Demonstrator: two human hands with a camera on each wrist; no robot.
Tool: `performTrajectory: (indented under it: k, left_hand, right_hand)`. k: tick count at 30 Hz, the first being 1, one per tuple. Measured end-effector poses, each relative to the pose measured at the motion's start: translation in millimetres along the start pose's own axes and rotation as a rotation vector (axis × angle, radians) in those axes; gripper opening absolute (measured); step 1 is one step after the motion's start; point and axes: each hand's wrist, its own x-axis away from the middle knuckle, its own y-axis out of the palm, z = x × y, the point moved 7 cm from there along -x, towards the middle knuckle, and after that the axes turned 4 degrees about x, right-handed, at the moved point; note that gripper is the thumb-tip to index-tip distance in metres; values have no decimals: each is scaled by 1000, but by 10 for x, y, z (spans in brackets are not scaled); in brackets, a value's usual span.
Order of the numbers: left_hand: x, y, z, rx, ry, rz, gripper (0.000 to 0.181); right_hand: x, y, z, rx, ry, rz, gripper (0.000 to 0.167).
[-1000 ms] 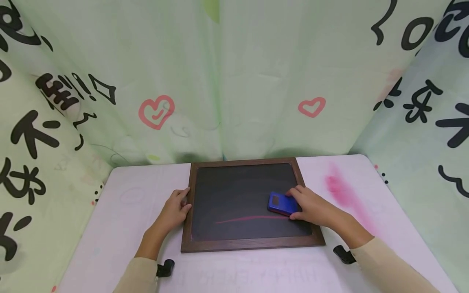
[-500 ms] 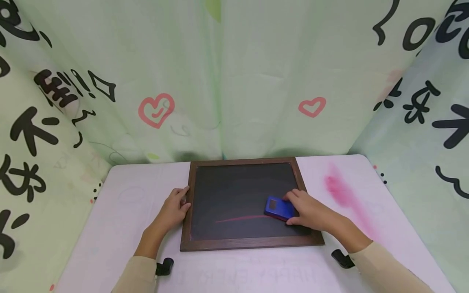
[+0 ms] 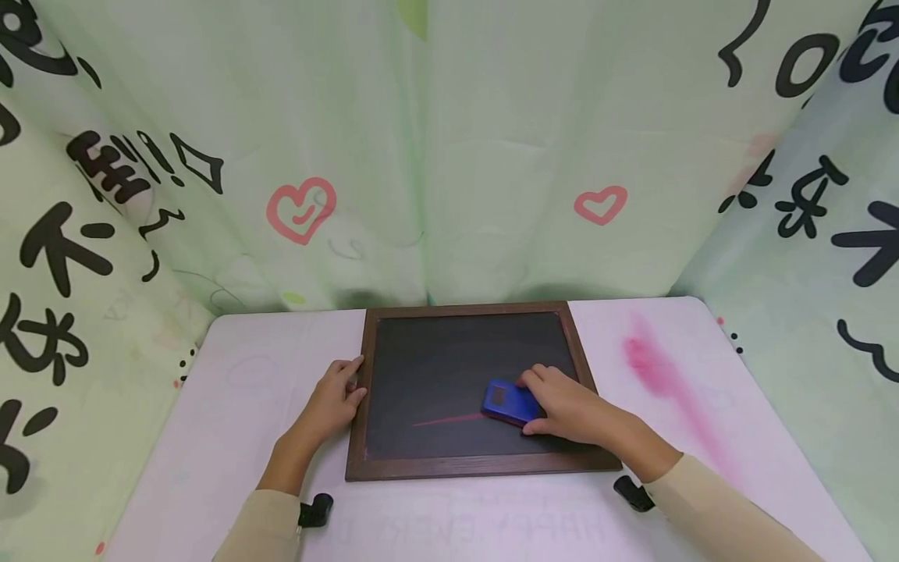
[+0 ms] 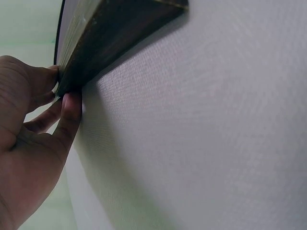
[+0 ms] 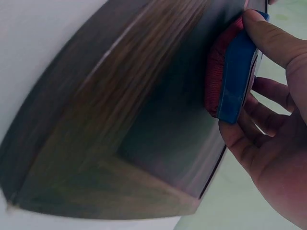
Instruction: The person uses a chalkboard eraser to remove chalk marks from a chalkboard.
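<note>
A small chalkboard (image 3: 442, 367) in a brown wooden frame lies on the table, with a thin pink chalk line (image 3: 449, 420) across its lower part. My right hand (image 3: 565, 406) grips a blue chalkboard eraser (image 3: 507, 400) between thumb and fingers. Its red felt side (image 5: 216, 72) faces the board, and the eraser covers the right end of the visible line. At the board's left edge, my left hand (image 3: 333, 402) holds the wooden frame. In the left wrist view, thumb and fingertips (image 4: 72, 106) meet at that frame edge (image 4: 110, 38).
The white table (image 3: 267, 390) bears a pink smear (image 3: 653, 363) to the right of the board. A pale green curtain (image 3: 492, 156) with black lettering and pink hearts hangs behind and at both sides. A black wrist-worn device (image 3: 632, 494) shows at the right sleeve.
My right hand has slid the eraser leftward along the pink line, and the visible line has become shorter at its right end. The left hand has stayed at the frame.
</note>
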Motion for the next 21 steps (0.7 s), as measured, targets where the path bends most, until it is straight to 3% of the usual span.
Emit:
performTrajectory:
  k: [21]
  left_hand:
    - [6,-16,30,-12,2,5,58]
  right_hand:
    - [-585,167,-684,49,-117,-25,63]
